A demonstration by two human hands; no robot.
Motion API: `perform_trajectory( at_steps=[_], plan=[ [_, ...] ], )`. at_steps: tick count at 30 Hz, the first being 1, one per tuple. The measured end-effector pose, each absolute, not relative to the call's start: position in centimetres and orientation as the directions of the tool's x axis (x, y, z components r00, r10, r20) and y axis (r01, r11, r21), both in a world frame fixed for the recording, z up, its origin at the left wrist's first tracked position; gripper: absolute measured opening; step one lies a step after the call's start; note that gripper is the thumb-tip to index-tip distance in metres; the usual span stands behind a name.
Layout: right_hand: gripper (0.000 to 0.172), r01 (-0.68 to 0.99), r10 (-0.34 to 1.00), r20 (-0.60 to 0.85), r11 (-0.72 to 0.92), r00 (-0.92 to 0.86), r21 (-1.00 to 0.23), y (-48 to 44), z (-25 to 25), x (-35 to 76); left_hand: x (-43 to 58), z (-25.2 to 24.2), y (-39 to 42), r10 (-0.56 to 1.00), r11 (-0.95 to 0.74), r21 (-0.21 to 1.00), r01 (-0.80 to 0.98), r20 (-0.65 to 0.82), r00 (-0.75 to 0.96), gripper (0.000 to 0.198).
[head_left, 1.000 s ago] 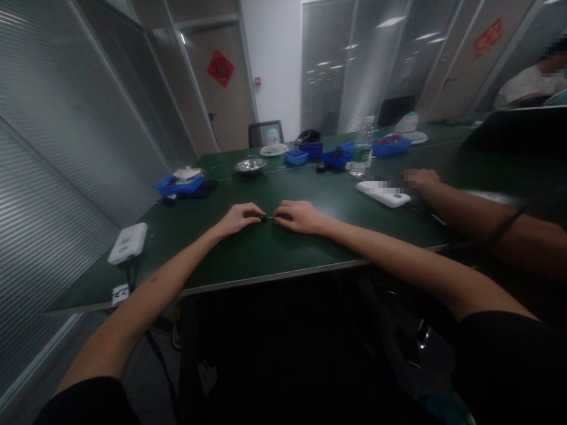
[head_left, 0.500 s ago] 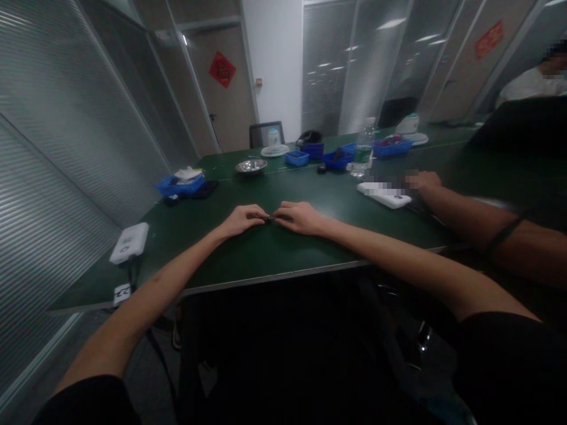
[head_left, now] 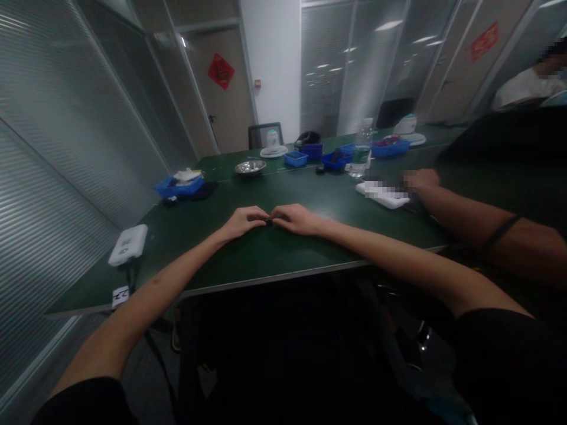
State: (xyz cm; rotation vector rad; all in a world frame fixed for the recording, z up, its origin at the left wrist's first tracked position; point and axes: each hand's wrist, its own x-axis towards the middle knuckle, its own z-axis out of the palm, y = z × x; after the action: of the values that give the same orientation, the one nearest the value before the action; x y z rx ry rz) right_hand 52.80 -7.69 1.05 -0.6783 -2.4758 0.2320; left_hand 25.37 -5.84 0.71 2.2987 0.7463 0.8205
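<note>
My left hand (head_left: pixel 243 222) and my right hand (head_left: pixel 296 219) meet fingertip to fingertip over the green table (head_left: pixel 248 257). Between them is a small dark object (head_left: pixel 268 222), mostly covered by the fingers and too small to name. The left thumb and fingers pinch it from one side. From the other side the right thumb and fingers close on it, with the right hand's back turned up.
A metal bowl (head_left: pixel 250 169) and several blue trays (head_left: pixel 178 184) stand farther back. At right are a water bottle (head_left: pixel 361 154), a white power bank (head_left: pixel 383 195) and another person's arm (head_left: pixel 469 209). Another white power bank (head_left: pixel 128 245) lies at left.
Both hands keep their pinch at nearly the same spot, the fingertips slightly closer together. The bright sliver seen between the fingers before is now less visible. The view has shifted slightly.
</note>
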Motion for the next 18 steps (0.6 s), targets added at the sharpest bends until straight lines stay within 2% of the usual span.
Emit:
perform_trajectory(
  at_steps=[3, 5, 10, 12, 18],
  plan=[
    [0.026, 0.431, 0.567, 0.447, 0.821, -0.692, -0.375, -7.61, 1.02, 52.81, 25.37, 0.68, -5.83, 0.673, -0.667, 0.675, 0.314, 0.365, 0.644, 0.033],
    [0.025, 0.426, 0.551, 0.455, 0.833, -0.7, -0.353, -7.73, 1.02, 52.89, 25.26, 0.75, -5.71, 0.685, -0.642, 0.702, 0.308, 0.344, 0.643, 0.034],
    [0.027, 0.456, 0.444, 0.483, 0.884, -0.755, -0.1, -8.28, 1.13, 52.97, 24.86, 1.05, -5.27, 0.731, -0.508, 0.795, 0.332, 0.193, 0.654, 0.036],
    [0.028, 0.476, 0.444, 0.472, 0.878, -0.762, -0.057, -8.41, 1.22, 52.85, 24.91, 1.05, -5.32, 0.735, -0.492, 0.807, 0.327, 0.184, 0.652, 0.036],
    [0.027, 0.498, 0.557, 0.485, 0.828, -0.675, -0.257, -8.18, 1.39, 52.39, 25.75, 0.88, -6.04, 0.733, -0.511, 0.807, 0.296, 0.23, 0.64, 0.048]
  ],
)
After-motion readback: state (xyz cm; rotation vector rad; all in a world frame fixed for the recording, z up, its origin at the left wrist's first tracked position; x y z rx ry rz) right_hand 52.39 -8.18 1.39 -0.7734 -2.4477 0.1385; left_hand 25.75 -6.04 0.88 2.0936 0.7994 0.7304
